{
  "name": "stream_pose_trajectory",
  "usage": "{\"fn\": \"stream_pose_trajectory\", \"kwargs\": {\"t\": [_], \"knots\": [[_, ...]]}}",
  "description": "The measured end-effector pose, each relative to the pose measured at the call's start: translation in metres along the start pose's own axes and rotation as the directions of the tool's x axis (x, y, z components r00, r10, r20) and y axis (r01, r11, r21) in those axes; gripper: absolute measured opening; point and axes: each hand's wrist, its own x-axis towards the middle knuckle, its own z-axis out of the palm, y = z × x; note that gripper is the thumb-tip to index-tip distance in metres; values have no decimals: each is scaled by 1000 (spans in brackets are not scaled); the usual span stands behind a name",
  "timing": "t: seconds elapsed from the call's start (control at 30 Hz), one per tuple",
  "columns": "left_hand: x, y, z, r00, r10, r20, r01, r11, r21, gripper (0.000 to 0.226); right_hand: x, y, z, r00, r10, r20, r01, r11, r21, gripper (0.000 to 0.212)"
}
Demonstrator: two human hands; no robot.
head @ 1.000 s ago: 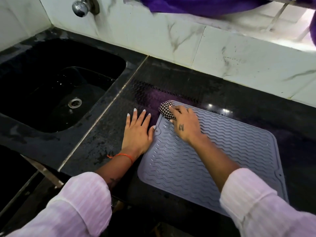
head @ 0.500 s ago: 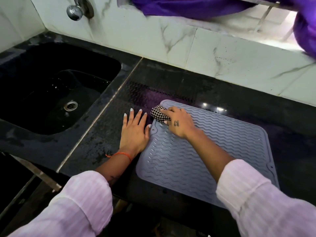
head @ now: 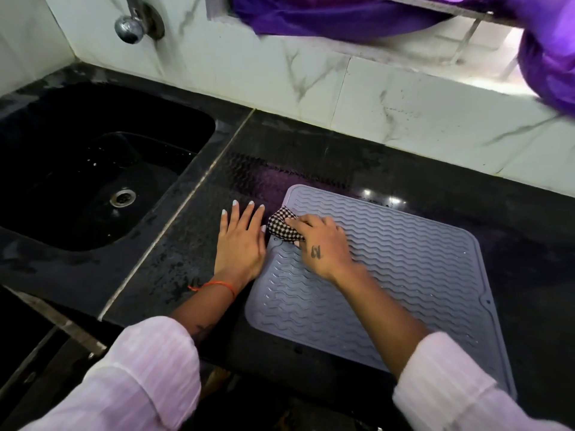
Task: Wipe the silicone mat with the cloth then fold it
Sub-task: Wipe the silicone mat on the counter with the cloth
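Note:
A grey silicone mat (head: 404, 269) with a wavy ribbed surface lies flat on the black counter (head: 311, 157). My right hand (head: 323, 244) grips a bunched black-and-white checked cloth (head: 284, 227) and presses it on the mat's left edge, near the far left corner. My left hand (head: 241, 241) rests flat on the counter with straight fingers, right beside the mat's left edge and close to the cloth.
A black sink (head: 87, 178) with a metal drain (head: 123, 197) sits to the left. A tap (head: 133, 23) sticks out of the marble wall above it. Purple fabric (head: 342, 17) hangs over the ledge at the back. The counter's front edge runs under my forearms.
My right hand has slid the cloth from the mat's far left corner a little toward me along the left edge. My left hand has stayed flat in place.

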Motion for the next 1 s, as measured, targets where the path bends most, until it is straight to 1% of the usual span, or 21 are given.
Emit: {"fn": "stream_pose_trajectory", "kwargs": {"t": [0.07, 0.2, 0.33, 0.4, 0.43, 0.47, 0.5, 0.53, 0.57, 0.6, 0.63, 0.67, 0.7, 0.73, 0.77, 0.8, 0.83, 0.87, 0.93, 0.97, 1.0], "knots": [[-1, 0, 0, 1000, -1, 14, 1, 1000, -2, 64, 0, 0, 3, 1000, -7, -26, 6, 999, -32, 55], [0, 0, -1, 1000, 1, 16, -1, 1000, 5, 63, 18, 6, -19, 994, -17, 107, 20, 999, -29, 53], [0, 0, -1, 1000, 7, 20, -8, 1000, 17, 64, -12, -5, -2, 998, -63, 10, 63, 997, -38, 56], [1, -1, -1, 1000, 7, 27, -8, 1000, 15, 65, -10, -4, -2, 998, -56, -3, 56, 998, 8, 56], [0, -1, -1, 1000, 6, 30, -7, 1000, 12, 66, -5, -2, -8, 998, -50, 32, 48, 996, 79, 54], [0, -1, -1, 1000, 7, 28, -7, 1000, 6, 66, -1, 3, -14, 996, -27, 79, 9, 976, 219, 51], [0, -1, -1, 1000, 6, 23, -6, 1000, -1, 65, 3, 9, -22, 991, 9, 131, -65, 901, 429, 48], [0, -1, -1, 1000, 3, 18, -3, 1000, -7, 65, 1, 14, -29, 982, 50, 182, -158, 744, 650, 47], [0, -1, -1, 1000, 0, 14, 0, 1000, -9, 64, -2, 20, -34, 972, 90, 219, -233, 524, 819, 46], [0, 0, 0, 1000, -2, 15, 2, 1000, -9, 65, -5, 25, -37, 963, 136, 235, -264, 272, 925, 42], [0, 0, 0, 1000, -5, 19, 5, 1000, -7, 65, -10, 29, -39, 950, 190, 248, -254, 5, 967, 36], [0, 0, 0, 1000, -9, 23, 9, 1000, -4, 66, -14, 35, -38, 937, 222, 269, -212, -249, 945, 29], [0, 0, -1, 1000, -11, 24, 11, 1000, 0, 66, -17, 42, -36, 933, 216, 288, -165, -455, 875, 27], [0, 0, -1, 1000, -15, 26, 15, 1000, 2, 66, -19, 48, -31, 935, 189, 301, -134, -598, 791, 33], [0, 1, -1, 999, -18, 28, 18, 1000, 4, 66, -20, 53, -28, 935, 159, 316, -137, -660, 739, 45], [0, 1, -2, 999, -18, 30, 18, 1000, 7, 66, -19, 54, -27, 931, 134, 340, -170, -663, 729, 56], [0, 1, -2, 999, -18, 32, 18, 1000, 8, 66, -16, 54, -25, 921, 131, 368, -213, -622, 754, 59], [0, 2, -2, 999, -17, 35, 17, 1000, 8, 66, -12, 51, -25, 906, 166, 389, -257, -516, 817, 54], [0, 2, -2, 999, -19, 39, 19, 1000, 5, 67, 4, 41, -28, 874, 296, 385, -342, -188, 921, 46], [0, 2, -1, 999, -20, 38, 20, 1000, 2, 66, 14, 37, -30, 861, 363, 356, -361, -57, 931, 52], [0, 2, -1, 999, -20, 37, 20, 1000, 2, 65, 24, 35, -31, 851, 418, 318, -367, 41, 929, 61]]}}
